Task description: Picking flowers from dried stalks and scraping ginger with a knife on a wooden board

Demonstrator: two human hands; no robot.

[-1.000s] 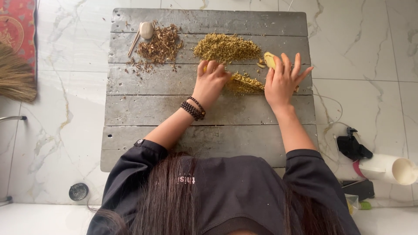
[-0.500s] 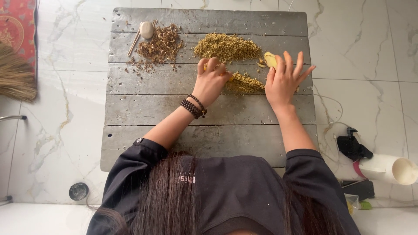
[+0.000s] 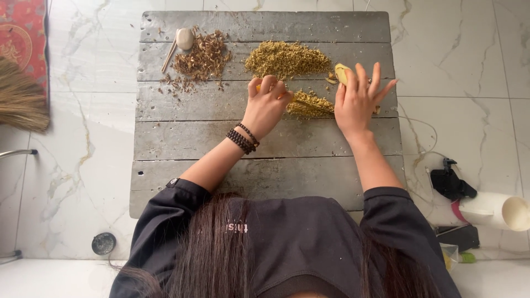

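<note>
Yellow-green dried plant bits, small heap [image 3: 310, 104], lie on the grey plank board [image 3: 265, 176] between the two hands, touching both. Left hand [image 3: 266, 107]: fingers curled inward, knuckles up, fingertips pressed against the left edge of the heap; whether anything is pinched inside the curl cannot be told from above. A spot of orange-yellow shows at the thumb side, too small to identify. Dark bead bracelet [image 3: 242, 139] on that wrist. Right hand [image 3: 356, 102]: palm down, fingers spread and straight, nothing gripped; its inner edge rests against the right side of the heap. A pale yellow piece [image 3: 342, 72] sits just beyond its fingertips.

Judgement: the two hands bracket the heap, so the loose material appears penned between them rather than left to scatter; the flat open right hand reads as a wall, the curled left as the working side.

Further out on the board: a larger pile of the same yellow-green material [image 3: 287, 58] just beyond the small heap, kept apart from a brown, coarser pile [image 3: 201, 58] at the far left. Beside the brown pile, a smooth pale stone [image 3: 184, 38] and a thin stick [image 3: 168, 56].

Off the board, on the marble floor: straw broom [image 3: 22, 99] at left, white cylinder [image 3: 494, 211] and black object [image 3: 450, 183] at right.
</note>
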